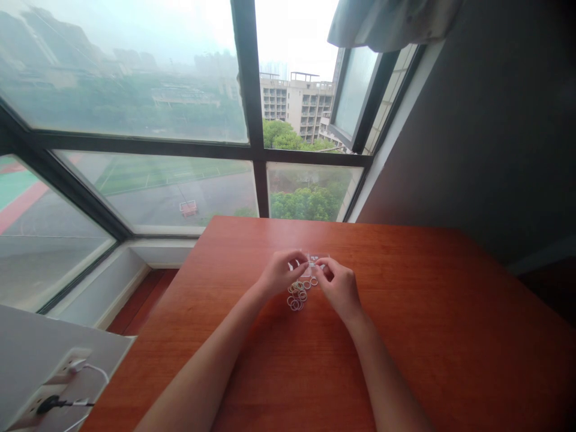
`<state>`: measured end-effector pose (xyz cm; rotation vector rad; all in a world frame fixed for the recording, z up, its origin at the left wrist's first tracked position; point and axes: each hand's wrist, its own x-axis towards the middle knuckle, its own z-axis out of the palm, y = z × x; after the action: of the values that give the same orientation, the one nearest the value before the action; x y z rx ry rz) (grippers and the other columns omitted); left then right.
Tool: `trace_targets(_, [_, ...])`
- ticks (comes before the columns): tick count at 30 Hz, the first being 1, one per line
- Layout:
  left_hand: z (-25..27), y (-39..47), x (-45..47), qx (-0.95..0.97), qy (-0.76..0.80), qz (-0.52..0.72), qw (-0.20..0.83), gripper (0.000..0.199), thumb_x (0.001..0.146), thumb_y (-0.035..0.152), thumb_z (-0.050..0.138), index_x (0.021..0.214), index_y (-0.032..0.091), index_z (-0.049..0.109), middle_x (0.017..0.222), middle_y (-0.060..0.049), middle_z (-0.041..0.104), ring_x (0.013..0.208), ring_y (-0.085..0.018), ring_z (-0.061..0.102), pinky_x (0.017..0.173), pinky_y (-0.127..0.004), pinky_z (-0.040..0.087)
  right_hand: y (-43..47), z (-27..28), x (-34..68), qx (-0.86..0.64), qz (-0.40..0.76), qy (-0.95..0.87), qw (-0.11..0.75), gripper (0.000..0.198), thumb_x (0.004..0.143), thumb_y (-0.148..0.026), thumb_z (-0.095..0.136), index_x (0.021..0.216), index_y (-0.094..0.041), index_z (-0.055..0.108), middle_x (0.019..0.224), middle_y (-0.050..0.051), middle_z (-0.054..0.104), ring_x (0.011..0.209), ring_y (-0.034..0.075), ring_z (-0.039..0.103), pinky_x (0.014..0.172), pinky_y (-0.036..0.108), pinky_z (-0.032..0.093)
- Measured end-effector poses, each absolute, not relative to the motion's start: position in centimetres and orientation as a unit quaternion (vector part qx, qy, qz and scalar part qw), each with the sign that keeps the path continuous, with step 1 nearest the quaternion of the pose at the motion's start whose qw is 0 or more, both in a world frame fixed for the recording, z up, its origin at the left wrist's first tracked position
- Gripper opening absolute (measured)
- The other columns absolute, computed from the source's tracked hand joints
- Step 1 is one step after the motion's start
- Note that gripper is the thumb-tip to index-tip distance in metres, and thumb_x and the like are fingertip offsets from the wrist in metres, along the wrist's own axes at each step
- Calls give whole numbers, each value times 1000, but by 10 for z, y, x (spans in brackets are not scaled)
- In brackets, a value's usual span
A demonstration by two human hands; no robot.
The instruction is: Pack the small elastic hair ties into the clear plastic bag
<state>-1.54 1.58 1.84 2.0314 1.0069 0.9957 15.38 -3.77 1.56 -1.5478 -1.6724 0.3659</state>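
My left hand [279, 273] and my right hand [341, 287] meet over the far middle of the table, thumbs and forefingers pinched. Between the fingertips is a small pale thing [311, 264], too small to make out. Behind and beneath the fingers lies a clear plastic piece [308, 273], partly covered by the hands; I cannot tell whether it is a bag or a box. Just nearer to me, several thin pale rings [297, 295] lie in a loose, overlapping heap. One of these rings [314, 281] rests apart, close to my right fingertips.
The reddish-brown wooden table [427, 336] reaches to a large window with dark frames [261, 156]. A grey wall [486, 132] rises on the right. At lower left, a black plug [50, 404] and a white plug [77, 365] sit in wall sockets, with cords beside the table edge.
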Motion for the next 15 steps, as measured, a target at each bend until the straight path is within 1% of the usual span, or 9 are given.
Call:
trace_targets(4, [10,25,-25,742,457,426,243,13,83,26,57,79,16,65,73,-2,65,60,-10,55,56,-21,43,-37,15,154,-617,141,-663,400,21,83,-32,52,88,-20,69,54,-3,54,52,12,51,58,22,39])
trace_targets(7, [5,30,-32,738,488,425,192,11,83,23,57,79,17,64,74,-1,65,61,-10,55,58,-22,44,-37,14,154,-616,140,-667,395,21,83,-31,52,88,-21,69,55,-3,54,53,13,51,59,22,39])
trace_targets(10, [2,31,-35,746,497,411,165,8,83,22,57,79,18,64,76,-1,64,61,-11,55,60,-22,44,-37,14,153,-617,138,-672,386,19,83,-30,52,88,-22,69,56,-3,56,54,13,52,60,23,39])
trace_targets(15, [1,29,-34,751,510,395,141,10,83,21,57,89,19,64,84,-1,63,59,-10,54,62,-23,44,-37,12,154,-619,134,-683,364,17,83,-28,53,87,-23,68,59,-2,59,56,13,54,60,23,37])
